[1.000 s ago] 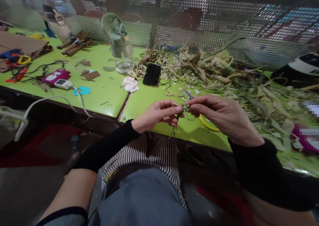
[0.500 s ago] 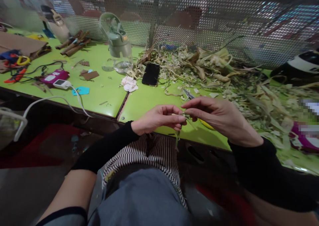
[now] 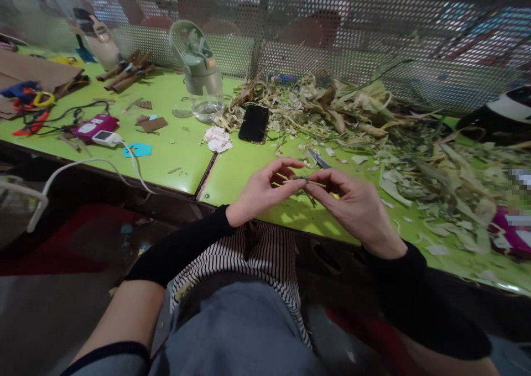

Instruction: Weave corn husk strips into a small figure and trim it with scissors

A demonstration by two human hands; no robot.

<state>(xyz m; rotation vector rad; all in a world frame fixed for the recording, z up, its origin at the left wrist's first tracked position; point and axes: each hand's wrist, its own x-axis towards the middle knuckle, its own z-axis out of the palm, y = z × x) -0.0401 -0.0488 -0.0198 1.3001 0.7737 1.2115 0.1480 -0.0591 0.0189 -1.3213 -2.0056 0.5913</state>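
My left hand is closed in a pinch on a thin green strip of plant husk. The fingertips of my right hand pinch the same strip, almost touching the left thumb. Both hands are just above the front edge of the green table. Metal scissor blades stick out beyond my right hand, which hides most of the tool; a bit of yellow shows beneath the fingers. Behind and to the right spreads a heap of dry corn husks and shreds.
Behind my hands lie a black phone and crumpled tissue. A green-lidded bottle stands near the perforated metal screen. To the left are a purple box, a white cable, orange-handled pliers and brown rolls.
My right hand has come down and left, its fingers now beneath the level they held. My left hand has risen slightly. The strip's dangling end no longer shows below my left hand.
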